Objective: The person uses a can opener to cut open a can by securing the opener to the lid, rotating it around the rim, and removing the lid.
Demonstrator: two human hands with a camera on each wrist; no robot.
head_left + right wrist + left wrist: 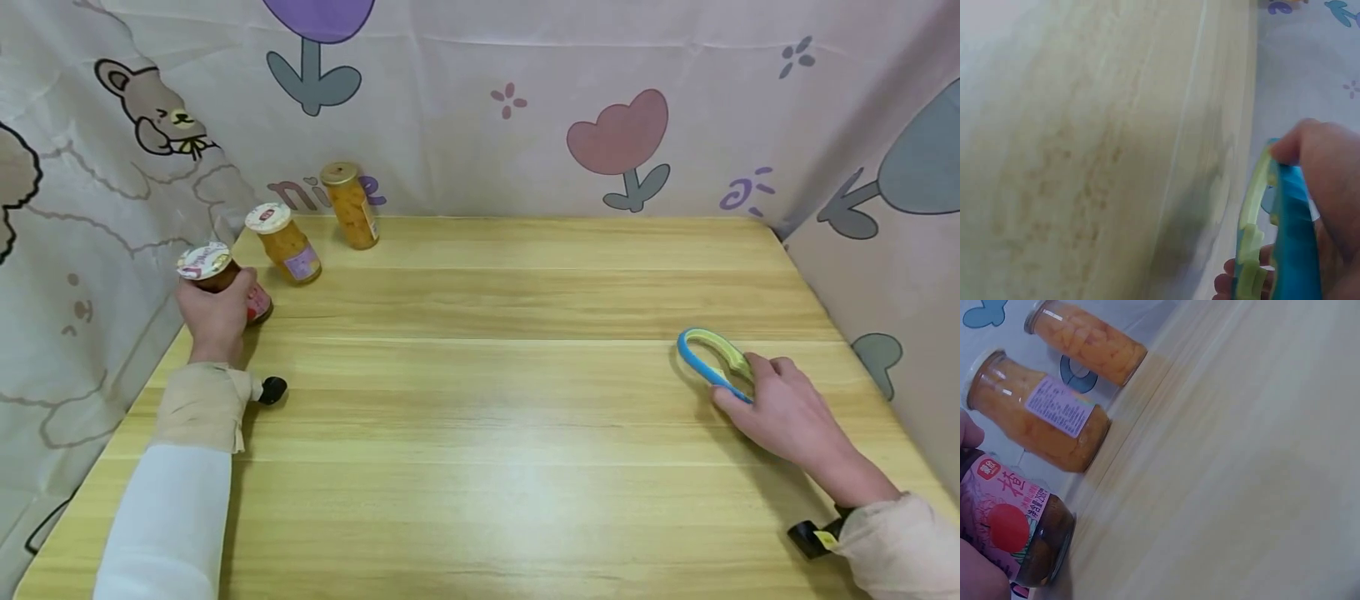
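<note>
At the far left of the table, my left hand (213, 323) grips a glass jar (1007, 519) of dark fruit. Its label is pink with a red fruit, and its lid is pale and patterned; in the left wrist view the hand hides part of the label. My right hand (795, 412), at the table's right side, holds a jar opener (693, 357), a blue loop with a ridged yellow-green lining. The thumb presses on its blue outside, with fingertips showing past the lining in the right wrist view. A shadow lies on the table beneath this hand.
Just behind the gripped jar stands a white-lidded jar (288, 250) of orange fruit with a purple label. Farther back is a taller gold-lidded jar (351, 208) of orange pieces. A printed curtain (465, 108) borders the wooden table (480, 392) at the back and sides.
</note>
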